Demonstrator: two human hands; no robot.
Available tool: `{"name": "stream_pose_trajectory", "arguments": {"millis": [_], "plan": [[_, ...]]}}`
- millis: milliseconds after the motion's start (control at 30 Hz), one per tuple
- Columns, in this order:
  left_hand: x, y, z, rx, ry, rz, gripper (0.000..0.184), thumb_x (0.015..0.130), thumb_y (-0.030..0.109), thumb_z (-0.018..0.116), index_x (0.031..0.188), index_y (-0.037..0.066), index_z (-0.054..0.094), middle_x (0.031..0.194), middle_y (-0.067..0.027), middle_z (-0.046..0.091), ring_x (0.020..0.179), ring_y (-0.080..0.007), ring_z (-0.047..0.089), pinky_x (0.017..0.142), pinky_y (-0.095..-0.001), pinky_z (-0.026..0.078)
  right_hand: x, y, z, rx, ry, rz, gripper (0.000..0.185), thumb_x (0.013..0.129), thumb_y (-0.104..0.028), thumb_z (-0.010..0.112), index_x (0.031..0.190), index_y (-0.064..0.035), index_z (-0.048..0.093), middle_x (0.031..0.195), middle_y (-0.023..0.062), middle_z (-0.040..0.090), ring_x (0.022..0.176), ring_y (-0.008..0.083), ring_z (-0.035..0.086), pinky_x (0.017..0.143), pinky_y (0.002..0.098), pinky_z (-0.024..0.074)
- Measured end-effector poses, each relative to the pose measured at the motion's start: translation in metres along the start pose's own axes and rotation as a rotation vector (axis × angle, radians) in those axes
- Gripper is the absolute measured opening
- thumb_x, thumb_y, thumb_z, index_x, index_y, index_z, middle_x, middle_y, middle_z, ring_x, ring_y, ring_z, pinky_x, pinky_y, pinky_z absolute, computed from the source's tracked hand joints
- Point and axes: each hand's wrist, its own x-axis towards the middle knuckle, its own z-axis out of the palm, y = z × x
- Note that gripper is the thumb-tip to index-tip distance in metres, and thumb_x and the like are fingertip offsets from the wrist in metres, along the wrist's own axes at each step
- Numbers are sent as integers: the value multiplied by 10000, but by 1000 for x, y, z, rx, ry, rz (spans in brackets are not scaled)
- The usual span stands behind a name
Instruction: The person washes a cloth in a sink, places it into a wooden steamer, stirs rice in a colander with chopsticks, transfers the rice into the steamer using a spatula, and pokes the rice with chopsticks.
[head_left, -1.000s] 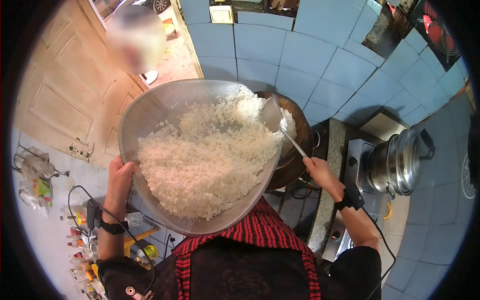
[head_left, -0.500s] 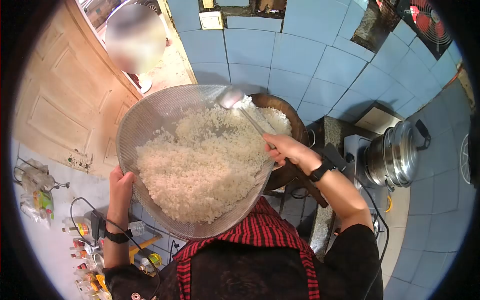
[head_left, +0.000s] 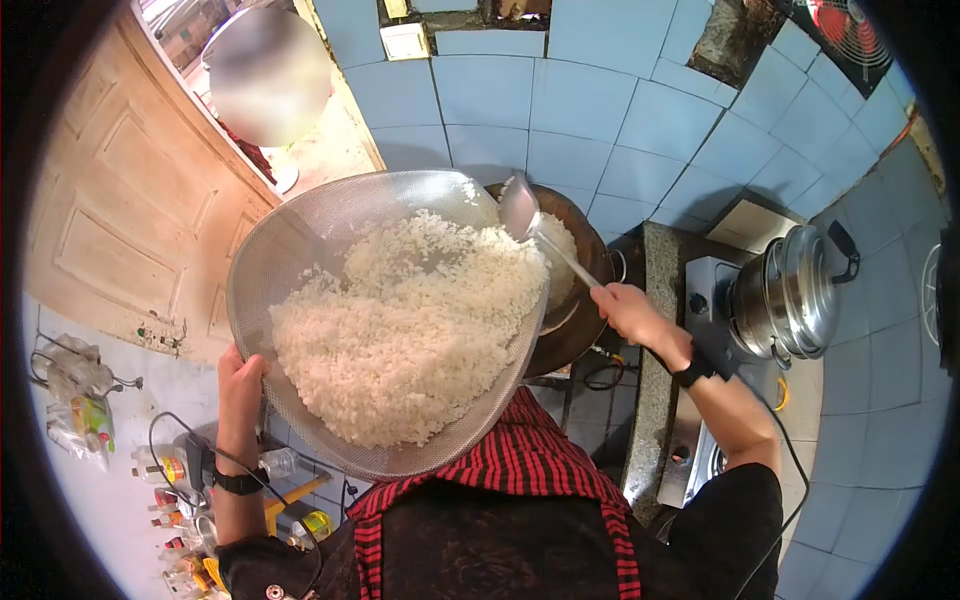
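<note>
My left hand (head_left: pixel 241 385) grips the rim of a large wire-mesh strainer basket (head_left: pixel 300 222) at its left side. White rice (head_left: pixel 410 340) is heaped in the basket, which is tilted in front of my apron. In my right hand (head_left: pixel 632 312) is the handle of a metal ladle (head_left: pixel 519 210). The ladle's bowl is over the basket's right rim, beside the rice. Behind and partly under that rim stands a brown wok (head_left: pixel 585 235) with more rice inside. The basket hides the wok's left part.
At the right, a steel pot (head_left: pixel 790 300) with a lid sits on a gas stove (head_left: pixel 705 290) beside a stone counter edge (head_left: pixel 645 400). A door (head_left: pixel 140 190) stands at the left, with a blurred shape in the doorway. Several bottles (head_left: pixel 180 520) are at lower left.
My right hand has moved right and slightly down, drawing the ladle from the basket's upper part toward the wok side. My left hand and the basket stay almost still.
</note>
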Motion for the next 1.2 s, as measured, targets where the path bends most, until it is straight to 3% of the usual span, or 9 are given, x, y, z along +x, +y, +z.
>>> {"name": "stream_pose_trajectory", "arguments": {"millis": [100,200,300,533,767,1000,1067,1133,1200], "plan": [[-6,-8,0,-135,10,-104,284,720,21,458,951,-76,591,774,-26,604,632,-97,512,570,-230,413,-11,-1,28,-18,-46,-146,454,943,-390,482,906,48,593,667,154,554,627,167,506,596,380,441],[-11,-6,2,-177,5,-76,295,722,13,453,971,-71,586,813,-24,605,662,-90,508,591,-213,407,-25,-10,40,-111,-161,-229,431,930,-378,500,835,33,582,692,187,588,610,297,570,588,407,440],[-19,-4,4,-164,61,-84,292,723,6,445,968,-69,587,822,-29,604,674,-86,507,601,-208,407,-12,19,46,-212,-121,-279,421,928,-387,498,817,12,580,693,200,594,638,372,578,586,440,438],[-19,-12,2,-185,71,-108,276,724,12,448,952,-59,587,814,-24,600,669,-84,506,599,-210,408,25,64,36,-393,17,-374,405,929,-398,496,810,-15,548,640,178,557,607,379,561,563,472,418],[-16,4,5,-157,69,-117,289,722,12,451,963,-63,590,815,-19,601,675,-80,509,606,-212,413,29,87,13,-372,146,-304,400,954,-367,496,767,-14,490,570,158,496,484,331,474,475,446,371],[-10,14,4,-65,38,-59,301,730,14,446,978,-68,596,832,-22,613,690,-83,519,622,-226,424,2,11,21,-98,73,-230,391,958,-346,486,833,16,562,593,124,455,535,202,448,525,383,394],[-9,20,13,-152,66,8,197,743,52,458,884,-26,572,713,26,526,611,-62,429,545,-212,342,-3,-30,42,105,-76,-286,402,963,-339,465,858,34,573,626,115,471,584,168,448,557,362,408],[-7,19,8,-111,41,14,201,742,47,462,888,-32,575,732,19,541,629,-66,444,560,-212,355,-15,-79,59,142,-241,-408,409,963,-335,450,856,42,568,652,120,507,621,178,498,592,371,429],[-5,18,5,-66,21,13,205,740,41,466,893,-38,577,750,11,556,647,-70,460,575,-213,368,-25,-115,76,177,-404,-365,407,959,-337,455,859,41,569,664,132,522,642,199,522,615,378,436]]}}
